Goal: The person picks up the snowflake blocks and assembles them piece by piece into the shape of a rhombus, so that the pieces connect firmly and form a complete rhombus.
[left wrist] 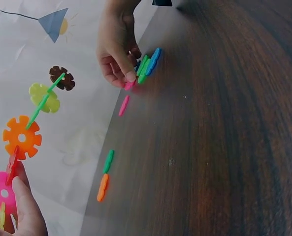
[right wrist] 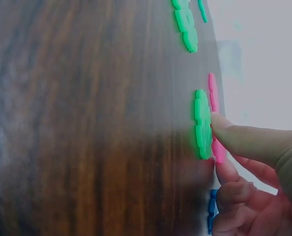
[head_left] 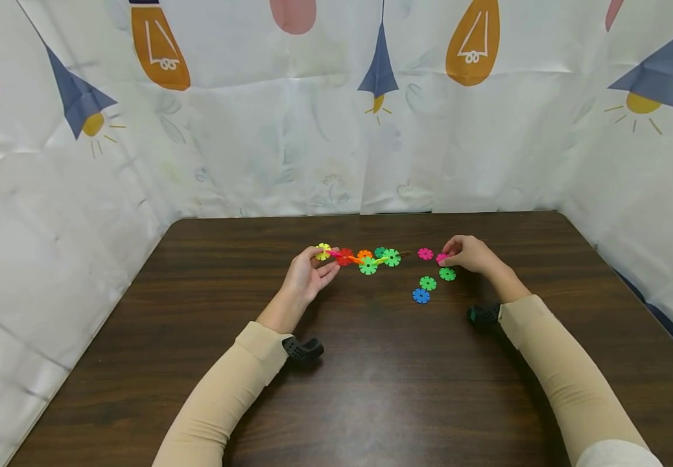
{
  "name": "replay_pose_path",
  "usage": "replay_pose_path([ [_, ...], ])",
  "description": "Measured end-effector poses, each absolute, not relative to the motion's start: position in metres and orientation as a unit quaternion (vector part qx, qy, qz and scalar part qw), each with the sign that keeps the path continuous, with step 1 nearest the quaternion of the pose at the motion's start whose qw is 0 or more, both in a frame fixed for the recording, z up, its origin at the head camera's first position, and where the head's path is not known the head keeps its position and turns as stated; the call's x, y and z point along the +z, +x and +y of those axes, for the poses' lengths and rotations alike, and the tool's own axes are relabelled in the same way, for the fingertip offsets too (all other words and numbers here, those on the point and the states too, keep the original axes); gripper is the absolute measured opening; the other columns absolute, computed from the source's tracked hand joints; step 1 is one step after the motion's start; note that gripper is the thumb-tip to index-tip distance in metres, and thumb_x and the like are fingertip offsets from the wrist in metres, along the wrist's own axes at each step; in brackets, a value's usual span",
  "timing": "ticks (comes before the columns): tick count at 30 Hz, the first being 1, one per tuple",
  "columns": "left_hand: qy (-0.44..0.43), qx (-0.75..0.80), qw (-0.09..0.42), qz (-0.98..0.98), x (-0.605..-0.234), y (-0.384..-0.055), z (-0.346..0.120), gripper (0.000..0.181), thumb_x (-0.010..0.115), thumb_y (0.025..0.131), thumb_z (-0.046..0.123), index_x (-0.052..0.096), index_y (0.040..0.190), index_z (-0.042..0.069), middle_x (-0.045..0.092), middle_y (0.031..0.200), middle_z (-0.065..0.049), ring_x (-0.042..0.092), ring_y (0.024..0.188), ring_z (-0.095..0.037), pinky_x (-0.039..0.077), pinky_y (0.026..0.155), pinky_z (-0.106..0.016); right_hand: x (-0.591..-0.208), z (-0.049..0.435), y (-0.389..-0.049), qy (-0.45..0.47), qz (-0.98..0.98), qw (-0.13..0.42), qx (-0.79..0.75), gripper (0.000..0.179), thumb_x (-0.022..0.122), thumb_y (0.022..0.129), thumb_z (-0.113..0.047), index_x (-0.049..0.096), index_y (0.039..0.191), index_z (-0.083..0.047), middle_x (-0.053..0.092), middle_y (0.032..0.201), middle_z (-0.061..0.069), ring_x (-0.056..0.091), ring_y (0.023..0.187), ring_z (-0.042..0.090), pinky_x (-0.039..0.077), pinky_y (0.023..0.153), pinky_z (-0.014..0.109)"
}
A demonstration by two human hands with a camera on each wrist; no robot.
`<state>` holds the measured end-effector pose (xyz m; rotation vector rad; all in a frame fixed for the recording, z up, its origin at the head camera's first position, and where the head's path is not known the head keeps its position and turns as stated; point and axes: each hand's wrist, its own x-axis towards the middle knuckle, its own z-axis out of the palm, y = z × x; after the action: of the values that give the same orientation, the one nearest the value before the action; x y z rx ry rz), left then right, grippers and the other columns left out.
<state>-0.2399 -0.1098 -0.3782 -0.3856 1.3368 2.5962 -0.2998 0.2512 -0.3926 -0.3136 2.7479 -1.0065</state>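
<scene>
My left hand (head_left: 306, 277) grips one end of a chain of interlocking notched plastic discs. The chain runs from a yellow disc through pink, a red disc (head_left: 345, 257), an orange disc (left wrist: 21, 137) and greens to a brown disc (left wrist: 62, 78) at its free end. It is held up off the table. Over at the right, my right hand (head_left: 468, 253) pinches a loose pink disc (right wrist: 219, 151) between thumb and fingers, low at the tabletop. A green disc (head_left: 447, 274) lies right beside those fingertips.
On the brown table (head_left: 371, 363) lie another pink disc (head_left: 425, 253), a second green disc (head_left: 428, 283) and a blue disc (head_left: 421, 296). Loose orange (left wrist: 103, 187) and teal (left wrist: 109, 161) discs lie behind the chain. A printed white curtain (head_left: 325, 149) hangs beyond the table's back edge.
</scene>
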Motion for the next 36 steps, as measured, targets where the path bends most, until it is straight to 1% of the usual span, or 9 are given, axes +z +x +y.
replay_pose_path([
  [6,-0.125,0.876,0.099,0.454,-0.378,-0.239,-0.109,0.012,0.043,0.107,0.015,0.051,0.105,0.006,0.068,0.106,-0.008,0.07,0.078,-0.021,0.059,0.075,-0.028,-0.394,0.251,-0.3,-0.111,0.926,0.093,-0.35,0.028,0.076,0.094,-0.014,0.059,0.107,0.003,0.058,0.088,0.009,0.05,0.082,0.026,0.042,0.072,0.038],
  [13,-0.128,0.876,0.1,0.454,-0.377,-0.237,-0.105,0.012,0.043,0.108,0.018,0.048,0.113,0.009,0.062,0.121,-0.014,0.069,0.085,-0.025,0.059,0.074,-0.028,-0.394,0.253,-0.296,-0.111,0.923,0.083,-0.358,0.024,0.076,0.095,-0.014,0.061,0.106,0.001,0.063,0.084,0.009,0.05,0.077,0.025,0.041,0.069,0.038],
  [17,-0.127,0.876,0.108,0.453,-0.376,-0.237,-0.102,0.012,0.043,0.108,0.018,0.048,0.113,0.009,0.059,0.129,-0.017,0.069,0.084,-0.024,0.059,0.075,-0.028,-0.392,0.254,-0.294,-0.103,0.917,0.077,-0.378,0.019,0.071,0.097,-0.011,0.063,0.109,0.002,0.066,0.082,0.008,0.054,0.074,0.024,0.044,0.066,0.036],
  [21,-0.128,0.876,0.113,0.452,-0.376,-0.236,-0.101,0.012,0.043,0.107,0.018,0.048,0.113,0.009,0.057,0.132,-0.018,0.068,0.086,-0.026,0.059,0.077,-0.03,-0.389,0.254,-0.293,-0.097,0.906,0.067,-0.406,0.02,0.067,0.099,-0.01,0.064,0.114,0.003,0.069,0.085,0.008,0.063,0.074,0.022,0.05,0.065,0.032],
  [26,-0.131,0.876,0.12,0.449,-0.377,-0.236,-0.099,0.012,0.044,0.107,0.018,0.047,0.114,0.009,0.055,0.137,-0.02,0.067,0.092,-0.028,0.059,0.079,-0.03,-0.38,0.249,-0.289,-0.1,0.886,0.051,-0.45,0.024,0.067,0.101,-0.01,0.062,0.118,0.006,0.072,0.09,0.013,0.068,0.079,0.027,0.056,0.069,0.033],
  [28,-0.128,0.876,0.124,0.449,-0.376,-0.235,-0.098,0.012,0.044,0.107,0.018,0.046,0.115,0.009,0.054,0.139,-0.02,0.067,0.091,-0.027,0.059,0.077,-0.029,-0.374,0.245,-0.286,-0.104,0.877,0.047,-0.467,0.026,0.067,0.101,-0.009,0.061,0.12,0.008,0.072,0.092,0.015,0.068,0.08,0.026,0.057,0.072,0.033],
  [29,-0.127,0.875,0.127,0.449,-0.376,-0.235,-0.097,0.013,0.043,0.107,0.018,0.046,0.115,0.009,0.054,0.14,-0.02,0.067,0.09,-0.027,0.059,0.076,-0.029,-0.371,0.243,-0.285,-0.104,0.872,0.046,-0.476,0.026,0.066,0.101,-0.009,0.061,0.12,0.008,0.072,0.092,0.015,0.069,0.079,0.024,0.057,0.073,0.031],
  [33,-0.119,0.871,0.131,0.458,-0.375,-0.234,-0.096,0.015,0.043,0.108,0.019,0.047,0.118,0.009,0.054,0.14,-0.019,0.067,0.094,-0.028,0.057,0.09,-0.034,-0.36,0.234,-0.279,-0.115,0.853,0.039,-0.507,0.028,0.067,0.1,-0.006,0.059,0.121,0.011,0.071,0.095,0.015,0.069,0.077,0.016,0.058,0.077,0.03],
  [36,-0.117,0.866,0.132,0.467,-0.375,-0.234,-0.096,0.016,0.043,0.109,0.02,0.049,0.119,0.009,0.055,0.138,-0.018,0.065,0.102,-0.031,0.048,0.103,-0.041,-0.356,0.227,-0.276,-0.127,0.841,0.032,-0.525,0.029,0.068,0.099,-0.007,0.059,0.121,0.011,0.071,0.098,0.015,0.07,0.08,0.016,0.059,0.08,0.032],
])
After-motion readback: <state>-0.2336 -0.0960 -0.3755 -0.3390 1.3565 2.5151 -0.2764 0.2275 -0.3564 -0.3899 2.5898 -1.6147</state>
